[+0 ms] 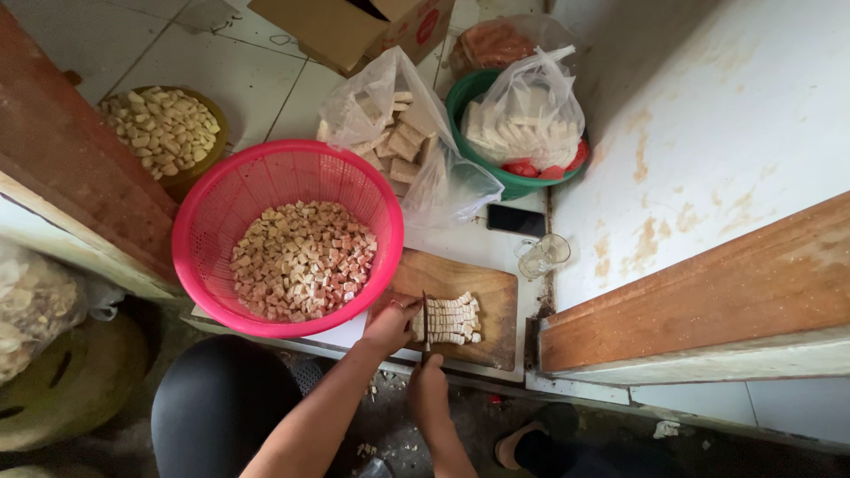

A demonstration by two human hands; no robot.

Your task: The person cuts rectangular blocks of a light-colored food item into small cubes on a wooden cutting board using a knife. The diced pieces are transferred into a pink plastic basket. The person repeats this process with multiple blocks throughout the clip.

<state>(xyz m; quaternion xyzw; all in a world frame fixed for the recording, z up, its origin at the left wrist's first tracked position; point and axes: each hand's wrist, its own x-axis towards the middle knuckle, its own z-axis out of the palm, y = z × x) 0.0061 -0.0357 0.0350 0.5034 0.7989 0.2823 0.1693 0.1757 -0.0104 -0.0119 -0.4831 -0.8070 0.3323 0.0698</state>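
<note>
Two bare forearms rise from the bottom centre of the frame toward a wooden cutting board (491,305) just below the middle. Largest on the worktop, a pink mesh basket (205,232) left of centre holds small pale and pinkish cubes (301,261). Above it, clear bags (447,190) hold pale blocks, and a green bowl (460,102) sits at upper centre. A dish of pale chunks (164,128) lies upper left. On the board, the left hand (391,326) presses closed fingers on a row of sliced strips (452,319). The right hand (425,382) is clenched around a knife (424,323), its blade standing in the strips.
</note>
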